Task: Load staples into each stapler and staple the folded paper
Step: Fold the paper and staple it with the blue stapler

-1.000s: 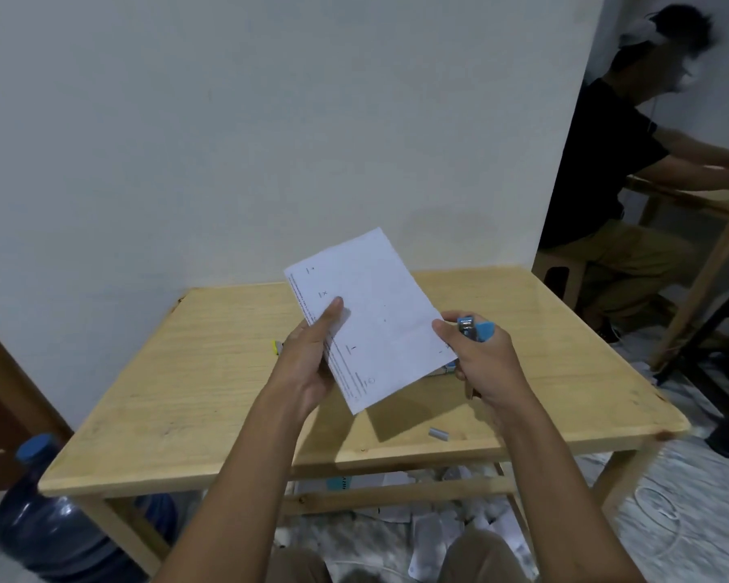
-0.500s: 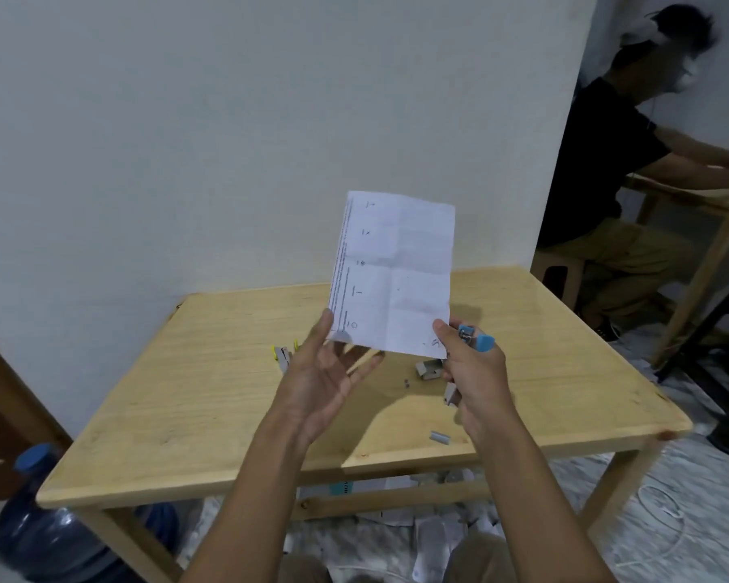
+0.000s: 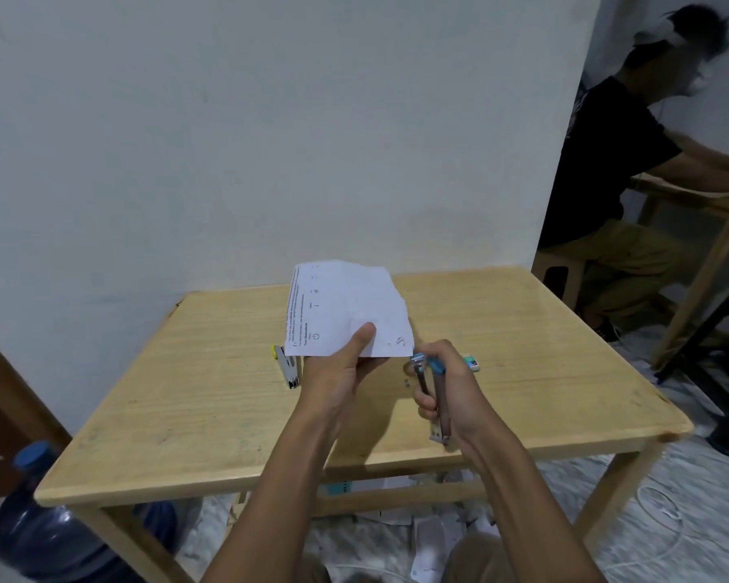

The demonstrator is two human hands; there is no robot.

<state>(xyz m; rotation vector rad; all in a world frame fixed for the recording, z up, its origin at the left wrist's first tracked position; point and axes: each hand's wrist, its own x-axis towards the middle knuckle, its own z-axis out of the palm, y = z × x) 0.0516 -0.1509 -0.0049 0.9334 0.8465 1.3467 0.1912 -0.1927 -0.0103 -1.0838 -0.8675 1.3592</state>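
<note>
My left hand pinches the near edge of the folded white paper, thumb on top, holding it above the wooden table. In my right hand is a blue and metal stapler, gripped in a fist. Its jaw end sits at the paper's near right corner, and its back end points toward me. A second stapler with a yellow tip lies on the table left of my left hand. A small staple box shows just beyond my right hand.
Small metal bits lie on the table between my hands. A blue water jug stands on the floor at the left. Scattered papers lie under the table. A seated person works at another table to the right.
The paper came down from upright to nearly flat. My left hand went from open under it to gripping its near edge. My right hand let go of the paper and brought the stapler to its corner.
</note>
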